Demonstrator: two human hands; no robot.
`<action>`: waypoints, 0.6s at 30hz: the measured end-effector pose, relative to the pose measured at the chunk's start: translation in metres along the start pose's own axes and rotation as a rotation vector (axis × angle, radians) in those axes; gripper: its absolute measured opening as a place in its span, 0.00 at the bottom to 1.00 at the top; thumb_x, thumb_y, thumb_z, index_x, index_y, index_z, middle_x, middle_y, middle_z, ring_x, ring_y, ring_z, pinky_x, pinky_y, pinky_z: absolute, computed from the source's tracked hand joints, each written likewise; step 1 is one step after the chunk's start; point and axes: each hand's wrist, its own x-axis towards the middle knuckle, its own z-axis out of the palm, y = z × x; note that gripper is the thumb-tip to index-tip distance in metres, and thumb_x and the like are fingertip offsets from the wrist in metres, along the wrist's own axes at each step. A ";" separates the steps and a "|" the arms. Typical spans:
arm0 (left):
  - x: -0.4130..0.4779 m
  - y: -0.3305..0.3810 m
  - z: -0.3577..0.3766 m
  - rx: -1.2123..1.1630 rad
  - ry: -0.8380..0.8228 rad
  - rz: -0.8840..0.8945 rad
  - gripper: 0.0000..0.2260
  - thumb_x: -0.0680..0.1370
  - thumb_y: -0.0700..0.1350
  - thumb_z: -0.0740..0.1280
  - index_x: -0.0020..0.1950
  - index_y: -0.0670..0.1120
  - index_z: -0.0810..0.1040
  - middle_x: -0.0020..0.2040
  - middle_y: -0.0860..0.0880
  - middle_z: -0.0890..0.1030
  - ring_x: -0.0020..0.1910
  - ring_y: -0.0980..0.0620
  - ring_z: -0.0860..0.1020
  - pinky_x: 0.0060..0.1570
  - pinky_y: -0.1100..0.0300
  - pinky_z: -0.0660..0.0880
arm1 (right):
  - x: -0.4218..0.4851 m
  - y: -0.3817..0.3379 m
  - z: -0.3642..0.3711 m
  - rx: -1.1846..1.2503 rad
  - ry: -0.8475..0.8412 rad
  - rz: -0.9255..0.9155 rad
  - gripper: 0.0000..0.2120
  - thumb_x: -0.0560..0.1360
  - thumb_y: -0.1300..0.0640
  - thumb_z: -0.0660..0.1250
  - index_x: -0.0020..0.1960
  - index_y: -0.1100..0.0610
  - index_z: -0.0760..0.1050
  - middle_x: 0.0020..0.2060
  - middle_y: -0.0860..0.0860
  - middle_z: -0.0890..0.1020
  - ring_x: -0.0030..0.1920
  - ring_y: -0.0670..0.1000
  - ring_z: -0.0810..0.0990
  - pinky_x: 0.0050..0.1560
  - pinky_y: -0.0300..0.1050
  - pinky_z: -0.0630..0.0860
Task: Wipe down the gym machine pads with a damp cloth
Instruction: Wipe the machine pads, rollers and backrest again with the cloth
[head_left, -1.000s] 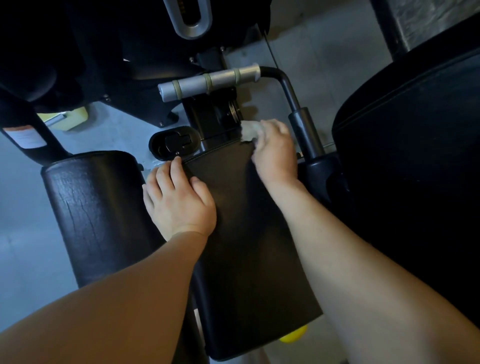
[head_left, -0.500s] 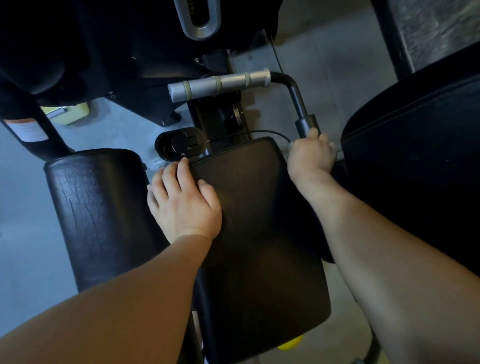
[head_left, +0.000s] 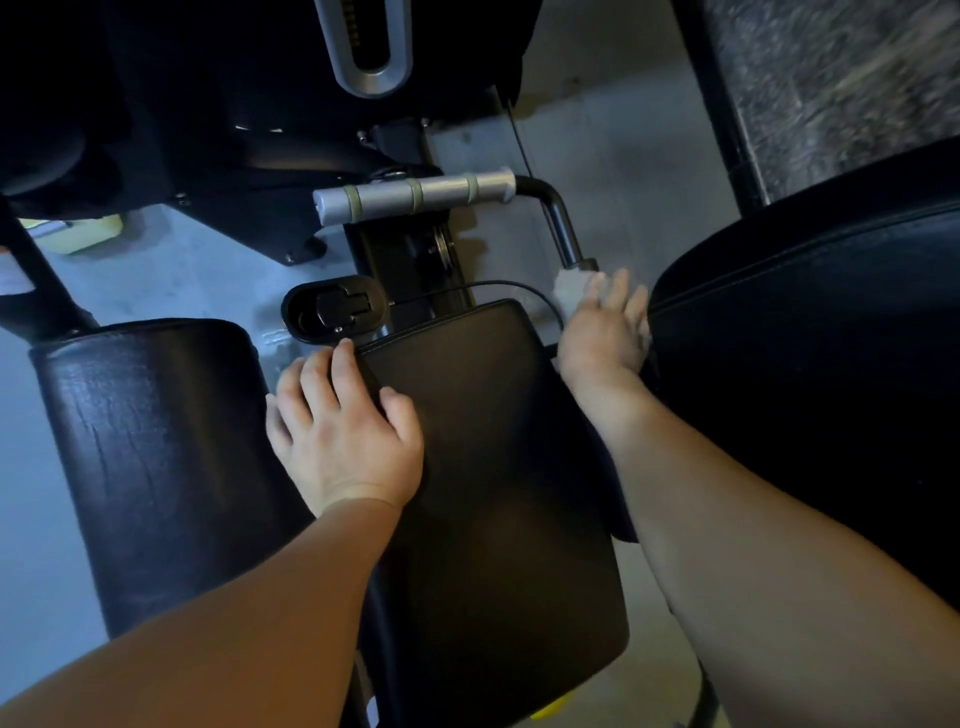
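White cloth (head_left: 571, 296) at 1 o'clock corner of centre pad (head_left: 493, 493).
Grip apart on both: right hand (head_left: 605, 332) presses cloth; left hand (head_left: 343, 441) rests flat on pad's 10 o'clock edge.

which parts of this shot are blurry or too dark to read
Head view: dim overall, the machine frame at top left nearly black; motion blur smears the speckled panel at top right, the right hand and the cloth; the centre pad and left hand are sharp.
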 end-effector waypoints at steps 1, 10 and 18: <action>0.000 -0.001 -0.001 0.000 0.002 -0.001 0.27 0.78 0.54 0.58 0.76 0.46 0.68 0.73 0.44 0.71 0.76 0.42 0.62 0.75 0.38 0.58 | -0.002 0.005 0.006 -0.018 -0.052 0.084 0.34 0.83 0.57 0.60 0.83 0.58 0.47 0.83 0.56 0.45 0.81 0.56 0.49 0.78 0.47 0.54; 0.001 -0.001 -0.003 -0.005 -0.006 -0.006 0.27 0.78 0.54 0.58 0.76 0.46 0.68 0.72 0.44 0.71 0.75 0.42 0.62 0.74 0.37 0.59 | 0.032 -0.010 0.017 0.115 -0.093 0.264 0.30 0.87 0.56 0.53 0.82 0.66 0.45 0.81 0.62 0.54 0.79 0.60 0.58 0.74 0.49 0.61; 0.002 -0.002 0.000 0.017 0.004 0.004 0.28 0.78 0.54 0.59 0.76 0.46 0.68 0.72 0.44 0.72 0.75 0.41 0.63 0.73 0.38 0.60 | 0.057 -0.021 0.020 0.151 -0.094 0.071 0.35 0.86 0.49 0.55 0.83 0.56 0.37 0.82 0.60 0.47 0.80 0.60 0.54 0.74 0.59 0.63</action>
